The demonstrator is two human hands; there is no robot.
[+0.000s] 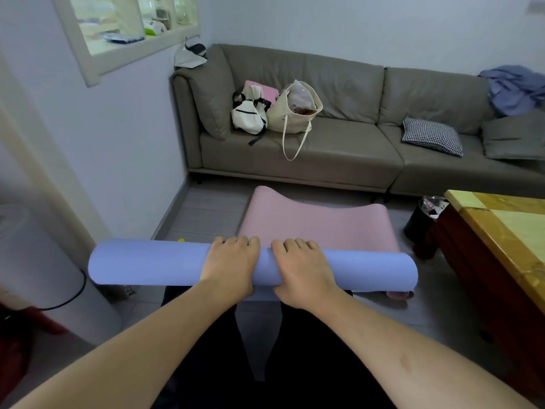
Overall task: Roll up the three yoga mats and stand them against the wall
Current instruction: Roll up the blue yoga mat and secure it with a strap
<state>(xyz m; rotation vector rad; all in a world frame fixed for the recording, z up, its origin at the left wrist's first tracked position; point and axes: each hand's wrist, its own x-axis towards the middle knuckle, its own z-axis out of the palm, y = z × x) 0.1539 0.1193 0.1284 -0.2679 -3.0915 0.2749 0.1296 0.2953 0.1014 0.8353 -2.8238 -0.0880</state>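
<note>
Pink mat [318,228] partly behind blue roll [153,261]

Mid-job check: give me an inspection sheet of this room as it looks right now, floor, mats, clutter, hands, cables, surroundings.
Surface: grey tiled floor, partly covered by mats.
Job's things: blue mat rolled into a tube, held level above the floor; pink mat unrolled, far edge curled up. Third mat not identified.
Clutter: black bin beside the wooden table; small yellow item on the floor.
Hands: left hand and right hand both curl over the roll, side by side at mid-length.
Cables: black cable looping at the left.
Surroundings: grey sofa with two bags, checked cushion, blue cloth.
</note>
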